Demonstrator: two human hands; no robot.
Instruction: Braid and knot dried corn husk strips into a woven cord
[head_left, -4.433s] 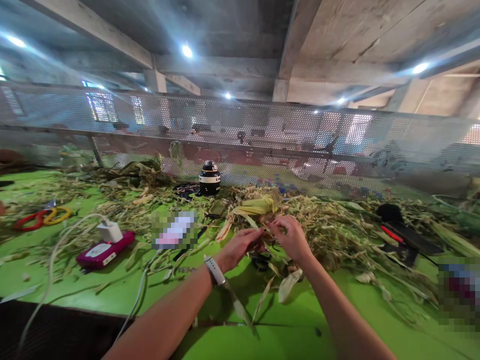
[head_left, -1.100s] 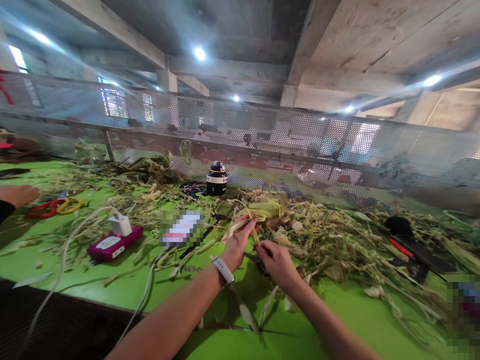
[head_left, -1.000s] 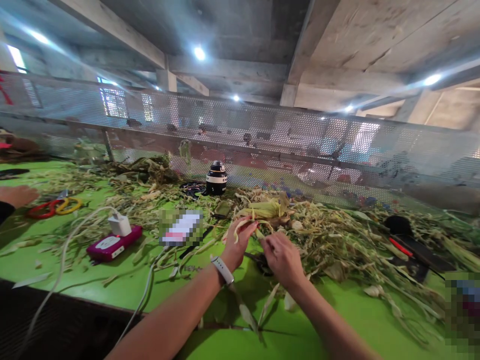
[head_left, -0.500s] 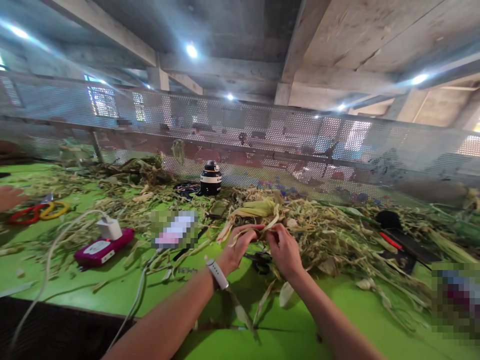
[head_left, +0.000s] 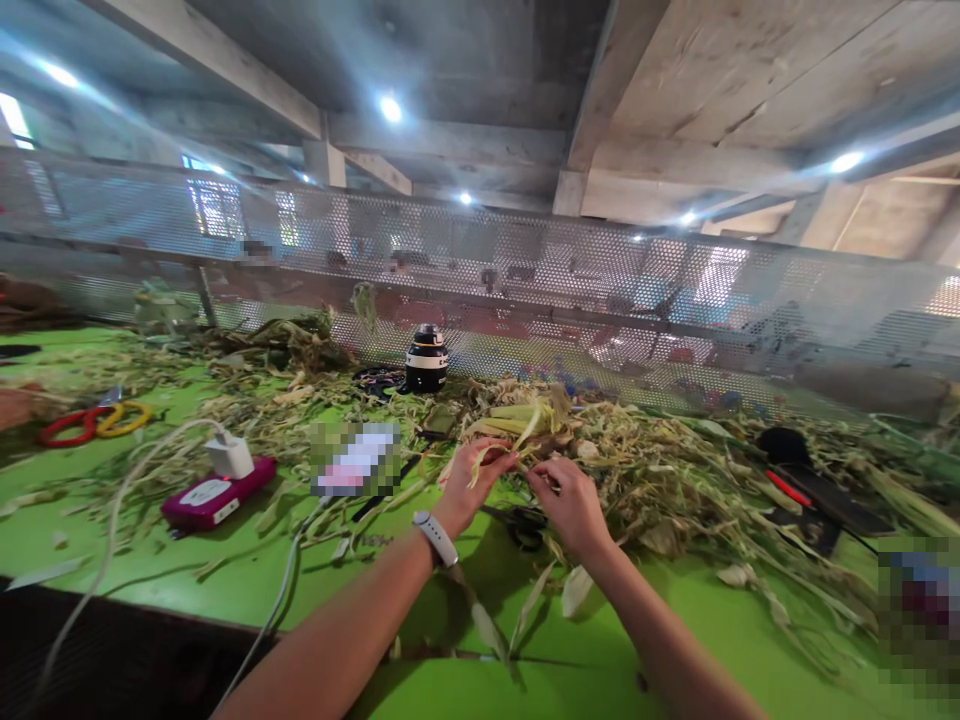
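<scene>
Near the middle of the green table, my left hand pinches a pale corn husk strip, one end of which curls up above the fingers. Close beside it, my right hand has thumb and forefinger drawn together at the strip's lower part; the exact contact is too small to make out. A bundle of yellow-green husk lies just beyond both hands. Dark-handled scissors rest on the table beneath them, partly covered. A white band circles my left wrist.
Dry husk scraps spread across the table. To the left are a purple power bank with a white charger and cable, and red-and-yellow scissors. A black jar stands before the perforated metal screen.
My right hand has dropped slightly, away from the strip's upper end, which now stands free above my left fingers. The view has shifted a little to the left.
</scene>
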